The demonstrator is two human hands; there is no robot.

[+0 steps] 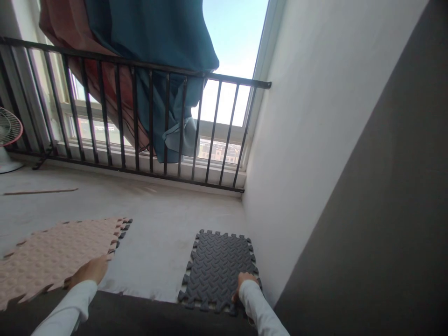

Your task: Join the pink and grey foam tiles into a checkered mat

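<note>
On the left lies a beige interlocking foam mat (56, 256) with a bumpy surface and toothed edges. Dark teeth show under its far right corner. My left hand (88, 271) is closed at the mat's near right edge, its fingertips partly hidden. A dark grey foam mat (220, 266) with a raised tread pattern lies close to the right wall. At its near right edge my right hand (245, 283) is closed, with the thumb over the top and the other fingers mostly hidden. A strip of pale floor separates the two mats.
Black metal railing (150, 121) runs along the window, with a blue and pink curtain (150, 37) hanging against it. A white wall (297, 140) rises at the right. A fan (9, 135) stands at the far left near a thin stick (42, 192) on the floor.
</note>
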